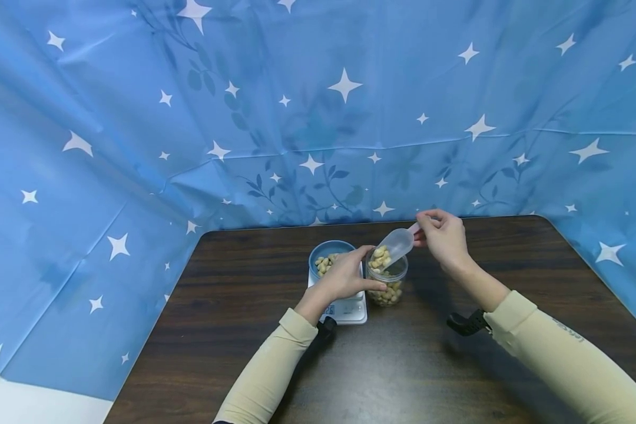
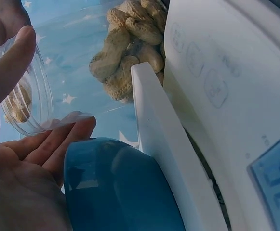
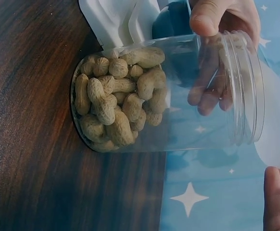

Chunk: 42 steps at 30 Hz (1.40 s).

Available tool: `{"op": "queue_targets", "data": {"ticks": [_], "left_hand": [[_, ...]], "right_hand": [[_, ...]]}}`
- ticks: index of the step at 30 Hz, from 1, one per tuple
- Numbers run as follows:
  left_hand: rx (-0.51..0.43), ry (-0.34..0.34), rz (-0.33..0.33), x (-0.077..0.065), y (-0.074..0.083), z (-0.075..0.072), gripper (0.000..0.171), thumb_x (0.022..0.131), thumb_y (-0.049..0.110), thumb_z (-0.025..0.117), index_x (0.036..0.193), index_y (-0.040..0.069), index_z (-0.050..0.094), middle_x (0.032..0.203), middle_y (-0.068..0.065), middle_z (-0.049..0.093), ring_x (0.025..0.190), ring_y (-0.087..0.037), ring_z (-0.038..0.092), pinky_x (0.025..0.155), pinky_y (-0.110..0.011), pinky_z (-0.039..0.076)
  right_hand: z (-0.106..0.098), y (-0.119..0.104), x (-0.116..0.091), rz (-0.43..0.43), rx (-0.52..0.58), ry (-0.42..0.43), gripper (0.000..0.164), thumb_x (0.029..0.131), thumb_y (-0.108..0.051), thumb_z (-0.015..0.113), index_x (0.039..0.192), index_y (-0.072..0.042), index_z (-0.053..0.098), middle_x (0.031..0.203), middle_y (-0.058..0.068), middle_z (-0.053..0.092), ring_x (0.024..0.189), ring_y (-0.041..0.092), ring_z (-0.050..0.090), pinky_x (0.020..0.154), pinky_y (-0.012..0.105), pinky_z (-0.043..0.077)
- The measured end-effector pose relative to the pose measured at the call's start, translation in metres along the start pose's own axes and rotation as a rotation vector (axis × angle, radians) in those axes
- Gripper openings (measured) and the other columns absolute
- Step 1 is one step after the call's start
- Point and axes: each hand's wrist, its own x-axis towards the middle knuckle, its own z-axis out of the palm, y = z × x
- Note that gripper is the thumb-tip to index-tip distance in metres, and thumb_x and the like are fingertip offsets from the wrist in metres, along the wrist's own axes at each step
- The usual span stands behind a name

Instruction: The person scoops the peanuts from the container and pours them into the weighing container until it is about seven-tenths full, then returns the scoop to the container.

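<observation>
My left hand [image 1: 344, 278] grips a clear plastic jar [image 3: 190, 137] near its threaded rim, thumb on one side and fingers on the other. The jar stands upright on the table, partly filled with unshelled peanuts [image 3: 118, 108]. In my right hand [image 1: 446, 240] is the handle of a translucent scoop [image 1: 401, 241], pinched between thumb and fingers. Its bowl tilts down over the jar's mouth and carries several peanuts [image 1: 380, 258]. Only some fingertips [image 3: 273, 197] of that hand show in the right wrist view. Beside the left hand sits a blue bowl [image 2: 118, 180] with peanuts inside.
The blue bowl rests on a white kitchen scale [image 1: 356, 316] with a lit display [image 2: 277, 178], partly covered by my left hand and unreadable. Everything stands on a dark wooden table [image 1: 244, 330]. Behind its far edge hangs a blue star-patterned cloth [image 1: 318, 118].
</observation>
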Motion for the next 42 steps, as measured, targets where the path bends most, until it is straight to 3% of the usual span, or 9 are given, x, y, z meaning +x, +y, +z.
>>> {"op": "queue_targets", "data": {"ticks": [11, 20, 42], "left_hand": [[-0.006, -0.008, -0.008, 0.000, 0.000, 0.000, 0.090, 0.084, 0.045, 0.085, 0.156, 0.011, 0.042, 0.141, -0.006, 0.059, 0.126, -0.023, 0.057, 0.103, -0.045, 0.047], [-0.023, -0.003, 0.002, 0.000, 0.000, 0.000, 0.088, 0.085, 0.043, 0.086, 0.155, 0.011, 0.043, 0.141, -0.005, 0.059, 0.127, -0.023, 0.057, 0.103, -0.044, 0.047], [-0.003, 0.002, 0.028, -0.001, 0.000, -0.001, 0.089, 0.084, 0.047, 0.085, 0.155, 0.012, 0.044, 0.141, -0.004, 0.059, 0.128, -0.023, 0.056, 0.105, -0.046, 0.045]], "right_hand": [[-0.001, 0.007, 0.000, 0.002, 0.034, 0.009, 0.034, 0.109, -0.017, 0.053, 0.123, 0.014, 0.055, 0.080, 0.000, 0.074, 0.069, 0.008, 0.070, 0.067, 0.031, 0.060], [0.003, 0.005, -0.001, -0.003, 0.044, 0.017, 0.036, 0.109, -0.017, 0.054, 0.125, 0.015, 0.054, 0.083, 0.003, 0.075, 0.070, 0.010, 0.071, 0.069, 0.031, 0.060], [-0.007, 0.010, -0.002, 0.053, 0.075, 0.050, 0.038, 0.109, -0.019, 0.053, 0.127, 0.014, 0.051, 0.081, -0.006, 0.072, 0.072, 0.007, 0.071, 0.069, 0.026, 0.059]]}}
